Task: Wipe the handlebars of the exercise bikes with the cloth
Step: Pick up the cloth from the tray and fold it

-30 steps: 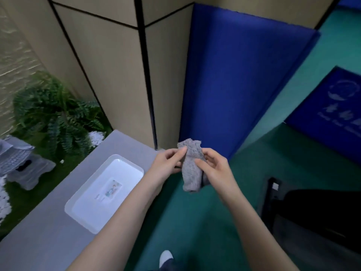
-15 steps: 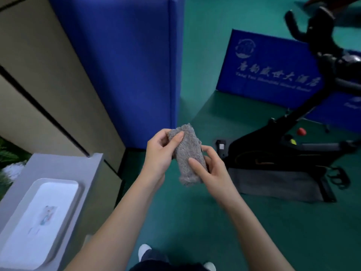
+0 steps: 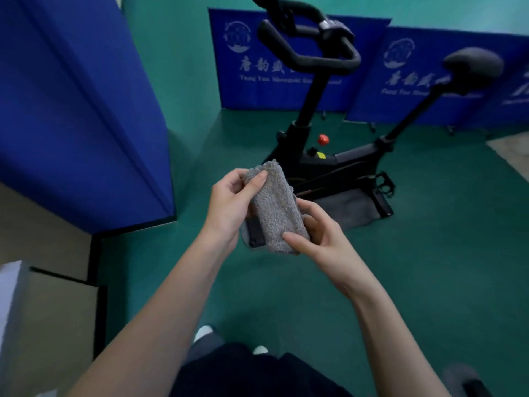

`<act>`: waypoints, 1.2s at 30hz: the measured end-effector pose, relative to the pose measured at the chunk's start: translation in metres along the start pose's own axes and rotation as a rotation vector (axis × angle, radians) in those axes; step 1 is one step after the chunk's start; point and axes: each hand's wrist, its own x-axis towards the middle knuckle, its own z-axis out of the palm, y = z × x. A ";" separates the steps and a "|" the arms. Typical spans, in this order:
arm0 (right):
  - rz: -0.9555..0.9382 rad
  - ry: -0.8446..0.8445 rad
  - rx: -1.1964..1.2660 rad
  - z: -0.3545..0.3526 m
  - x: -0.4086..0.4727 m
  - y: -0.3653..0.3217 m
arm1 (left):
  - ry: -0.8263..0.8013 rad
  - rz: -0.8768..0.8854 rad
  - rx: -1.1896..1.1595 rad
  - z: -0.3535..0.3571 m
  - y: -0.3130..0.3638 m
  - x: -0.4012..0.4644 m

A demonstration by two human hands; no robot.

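A folded grey fluffy cloth [image 3: 276, 207] is held in front of me by both hands. My left hand [image 3: 229, 202] pinches its upper end with the thumb on top. My right hand [image 3: 317, 239] cups its lower end from the right. A black exercise bike [image 3: 329, 161] stands on the green floor just beyond the hands. Its black looped handlebars [image 3: 315, 55] are at the top centre, well above and behind the cloth. The saddle [image 3: 472, 67] sits at the upper right.
A blue padded partition [image 3: 80, 110] stands at the left, and blue banners [image 3: 243, 58] line the back wall. A grey mat [image 3: 352, 207] lies under the bike. A grey ledge [image 3: 8, 310] shows at the lower left. My shoes [image 3: 204, 330] are at the bottom.
My view has swung right, away from the white tray and wall, bringing the whole bike and its handlebars into view. Both hands have kept hold of the cloth and shifted their grip slightly.
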 end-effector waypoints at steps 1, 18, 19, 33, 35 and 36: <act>0.008 0.019 0.014 -0.011 -0.004 0.002 | -0.020 -0.007 0.009 0.010 -0.003 0.001; -0.097 0.506 0.062 -0.147 0.048 0.005 | -0.383 0.038 0.409 0.140 -0.042 0.108; -0.095 0.519 0.050 -0.157 0.058 0.001 | -0.337 0.047 0.443 0.139 -0.041 0.123; -0.131 0.395 -0.107 -0.222 0.206 -0.062 | 0.191 0.036 0.699 0.093 -0.012 0.216; -0.148 0.322 -0.136 -0.221 0.228 -0.069 | 0.267 0.049 0.722 0.090 -0.005 0.218; -0.158 0.285 -0.151 -0.221 0.239 -0.073 | 0.304 0.054 0.735 0.089 -0.003 0.219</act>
